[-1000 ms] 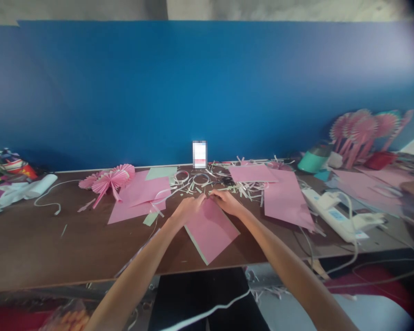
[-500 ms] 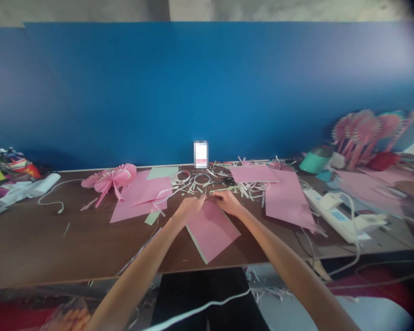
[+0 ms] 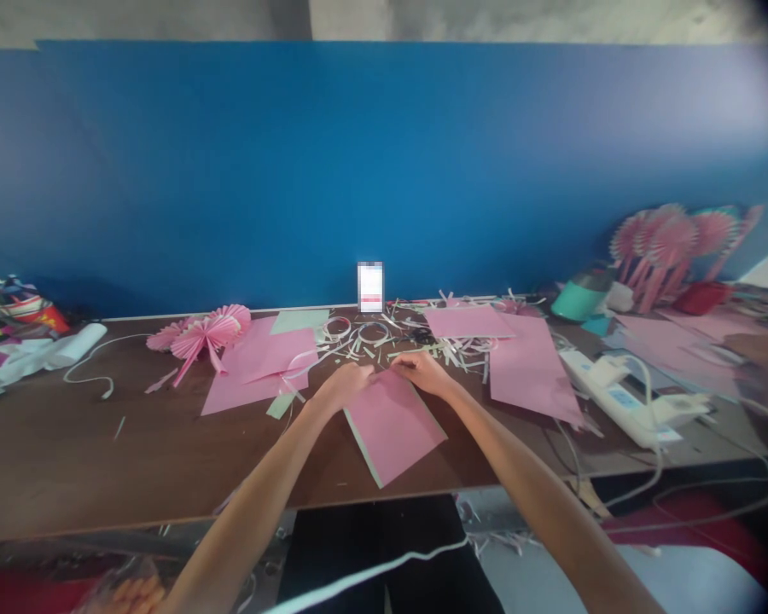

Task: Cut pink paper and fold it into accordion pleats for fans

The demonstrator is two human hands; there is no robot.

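A pink sheet of paper with a pale green strip along its left edge lies slanted on the brown table in front of me. My left hand is closed at the sheet's far left corner, pinching its edge. At the far edge, a little to the right, the fingers of my right hand are curled and pressed on the paper. A small gap separates the two hands. My fingertips are partly hidden, and any fold under them is too small to make out.
Behind my hands lie a tape roll, paper scraps and a phone against the blue partition. Folded pink paper fans sit left, more pink sheets right. A white power strip with cables and a green-capped bottle stand farther right.
My hands have drawn slightly apart, the left one shifting left along the paper's far edge. More of that edge shows between them. The view has shifted a little.
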